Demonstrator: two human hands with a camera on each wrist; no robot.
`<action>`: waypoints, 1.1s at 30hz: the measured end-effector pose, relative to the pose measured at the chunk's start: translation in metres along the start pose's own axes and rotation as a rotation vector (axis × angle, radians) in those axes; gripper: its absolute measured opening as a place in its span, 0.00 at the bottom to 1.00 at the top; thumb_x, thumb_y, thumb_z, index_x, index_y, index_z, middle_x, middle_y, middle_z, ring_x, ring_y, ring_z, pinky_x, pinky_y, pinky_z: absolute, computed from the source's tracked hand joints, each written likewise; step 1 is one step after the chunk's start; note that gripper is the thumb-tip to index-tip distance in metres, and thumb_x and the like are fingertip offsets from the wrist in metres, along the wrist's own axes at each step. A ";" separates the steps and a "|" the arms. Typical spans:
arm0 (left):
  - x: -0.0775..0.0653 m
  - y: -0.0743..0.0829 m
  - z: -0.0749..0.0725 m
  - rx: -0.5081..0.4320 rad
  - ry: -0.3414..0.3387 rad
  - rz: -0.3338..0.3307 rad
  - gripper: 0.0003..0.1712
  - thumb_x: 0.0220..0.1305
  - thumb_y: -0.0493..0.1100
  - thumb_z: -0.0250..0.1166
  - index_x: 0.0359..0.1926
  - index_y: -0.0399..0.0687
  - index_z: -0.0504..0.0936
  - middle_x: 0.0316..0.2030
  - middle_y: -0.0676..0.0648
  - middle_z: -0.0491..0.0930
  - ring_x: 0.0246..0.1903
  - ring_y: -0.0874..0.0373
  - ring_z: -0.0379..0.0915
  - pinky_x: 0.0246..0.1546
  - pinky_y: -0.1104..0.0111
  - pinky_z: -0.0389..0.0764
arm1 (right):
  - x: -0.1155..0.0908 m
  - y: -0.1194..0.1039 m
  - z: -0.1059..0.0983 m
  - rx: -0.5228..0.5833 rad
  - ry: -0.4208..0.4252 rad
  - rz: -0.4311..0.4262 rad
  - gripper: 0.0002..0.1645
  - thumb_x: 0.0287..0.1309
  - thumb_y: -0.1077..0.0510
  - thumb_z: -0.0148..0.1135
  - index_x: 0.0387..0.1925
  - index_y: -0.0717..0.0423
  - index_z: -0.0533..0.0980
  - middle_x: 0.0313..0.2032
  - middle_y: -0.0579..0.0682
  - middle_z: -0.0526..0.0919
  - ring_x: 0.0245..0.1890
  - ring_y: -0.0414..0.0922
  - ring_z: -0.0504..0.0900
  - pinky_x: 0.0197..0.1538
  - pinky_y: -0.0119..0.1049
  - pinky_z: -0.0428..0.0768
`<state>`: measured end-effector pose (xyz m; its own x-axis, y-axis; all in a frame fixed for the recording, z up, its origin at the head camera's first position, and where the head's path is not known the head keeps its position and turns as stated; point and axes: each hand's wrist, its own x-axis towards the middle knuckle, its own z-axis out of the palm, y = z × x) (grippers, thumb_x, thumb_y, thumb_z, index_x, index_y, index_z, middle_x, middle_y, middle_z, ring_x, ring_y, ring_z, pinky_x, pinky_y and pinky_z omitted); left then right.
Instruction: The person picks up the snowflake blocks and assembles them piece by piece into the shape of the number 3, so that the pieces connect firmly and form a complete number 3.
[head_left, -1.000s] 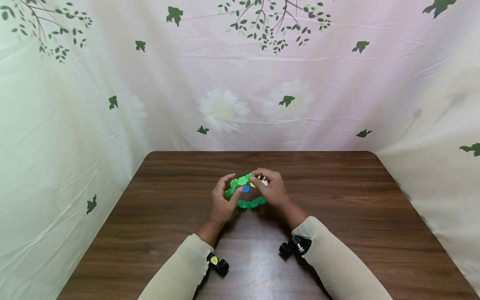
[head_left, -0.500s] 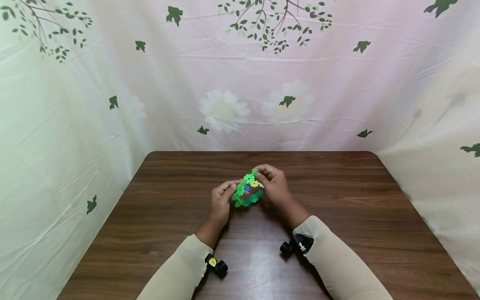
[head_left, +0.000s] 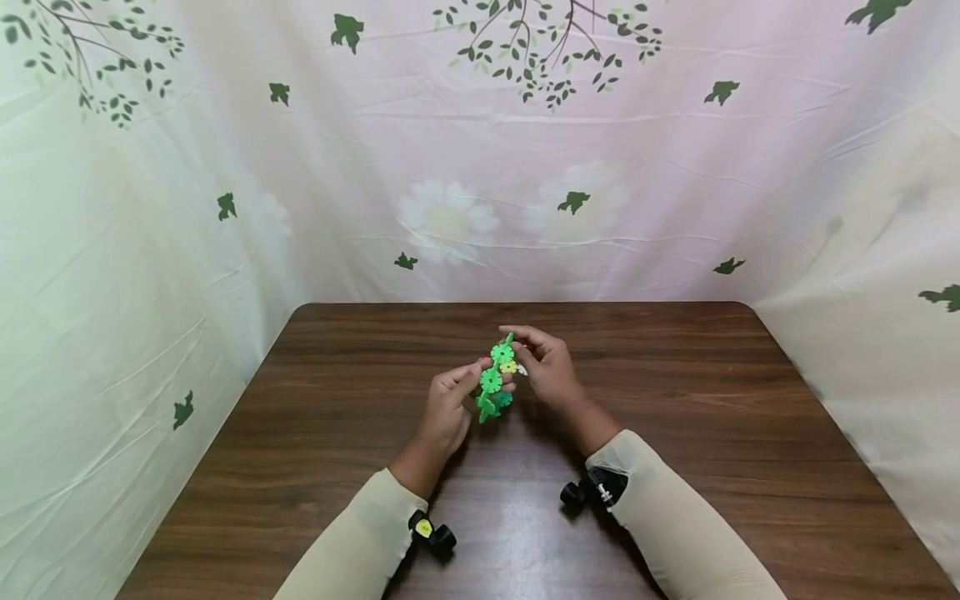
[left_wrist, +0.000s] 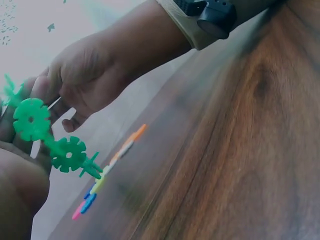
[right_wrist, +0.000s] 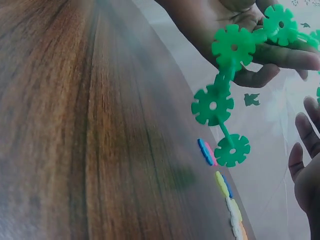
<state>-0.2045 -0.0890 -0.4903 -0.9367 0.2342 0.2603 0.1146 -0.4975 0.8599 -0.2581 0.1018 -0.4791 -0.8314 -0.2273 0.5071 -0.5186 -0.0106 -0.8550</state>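
A chain of green snowflake-shaped interlocking discs (head_left: 491,381) is held above the table between both hands. My left hand (head_left: 446,408) pinches the chain partway along with thumb and fingers, and several discs hang below it. At the chain's upper end my right hand (head_left: 552,371) holds a disc between thumb and forefinger. The right wrist view has the chain (right_wrist: 213,106) dangling under the left hand (right_wrist: 240,20), while the right hand (right_wrist: 307,160) is partly cut off at the edge. In the left wrist view the right hand (left_wrist: 90,75) appears behind the chain.
Loose coloured discs lie on the brown wooden table (head_left: 675,433) behind the chain, including a yellow disc (head_left: 508,367) and a white disc (head_left: 522,371). The left wrist view also shows an orange disc (left_wrist: 140,132) and a pink disc (left_wrist: 77,211). A printed curtain (head_left: 495,167) surrounds the table.
The green chain has gone from a wide curve to a steeper, narrower line. My left hand drew back, then moved in to the right along it; the right hand has lifted its end slightly.
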 end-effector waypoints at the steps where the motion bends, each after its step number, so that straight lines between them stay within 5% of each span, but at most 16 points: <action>1: 0.000 0.000 0.000 -0.016 -0.019 -0.013 0.23 0.87 0.42 0.54 0.63 0.21 0.77 0.40 0.46 0.95 0.42 0.54 0.94 0.52 0.63 0.91 | 0.000 0.000 0.000 -0.011 -0.003 0.000 0.19 0.79 0.69 0.57 0.65 0.70 0.80 0.46 0.71 0.84 0.37 0.35 0.82 0.39 0.34 0.82; 7: 0.000 0.000 -0.001 -0.122 -0.098 -0.063 0.12 0.85 0.37 0.57 0.56 0.40 0.86 0.44 0.47 0.94 0.43 0.55 0.94 0.50 0.70 0.89 | 0.001 0.001 0.000 -0.036 -0.017 0.026 0.21 0.79 0.69 0.58 0.67 0.67 0.80 0.49 0.68 0.86 0.41 0.34 0.83 0.43 0.36 0.84; 11: 0.001 0.000 -0.001 -0.165 -0.078 -0.076 0.16 0.84 0.32 0.55 0.50 0.51 0.88 0.43 0.51 0.93 0.42 0.55 0.94 0.47 0.71 0.88 | 0.002 0.003 -0.002 -0.039 0.044 0.045 0.19 0.78 0.67 0.60 0.65 0.68 0.81 0.47 0.69 0.87 0.44 0.33 0.86 0.48 0.31 0.86; 19: 0.001 0.001 -0.001 -0.125 0.036 -0.079 0.19 0.79 0.25 0.53 0.45 0.51 0.85 0.37 0.58 0.89 0.39 0.66 0.85 0.46 0.71 0.85 | 0.005 0.004 -0.008 -0.039 0.125 0.124 0.16 0.76 0.67 0.63 0.60 0.71 0.83 0.47 0.76 0.87 0.46 0.50 0.90 0.48 0.26 0.85; 26: 0.005 -0.001 -0.006 -0.097 0.136 -0.072 0.18 0.77 0.24 0.57 0.42 0.51 0.84 0.40 0.55 0.92 0.39 0.65 0.87 0.41 0.73 0.83 | 0.005 0.013 -0.012 -0.167 0.163 0.162 0.15 0.75 0.63 0.68 0.58 0.65 0.85 0.46 0.68 0.90 0.43 0.38 0.83 0.45 0.26 0.80; 33: 0.009 0.000 -0.008 -0.087 0.220 -0.042 0.15 0.76 0.23 0.60 0.42 0.47 0.82 0.42 0.49 0.94 0.40 0.63 0.90 0.40 0.73 0.83 | 0.004 0.020 -0.013 -0.193 0.174 0.197 0.16 0.74 0.66 0.68 0.59 0.68 0.84 0.47 0.69 0.88 0.45 0.50 0.83 0.45 0.26 0.78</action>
<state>-0.2151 -0.0933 -0.4918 -0.9906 0.0738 0.1149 0.0537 -0.5631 0.8247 -0.2745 0.1137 -0.4932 -0.9324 -0.0367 0.3594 -0.3590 0.2059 -0.9103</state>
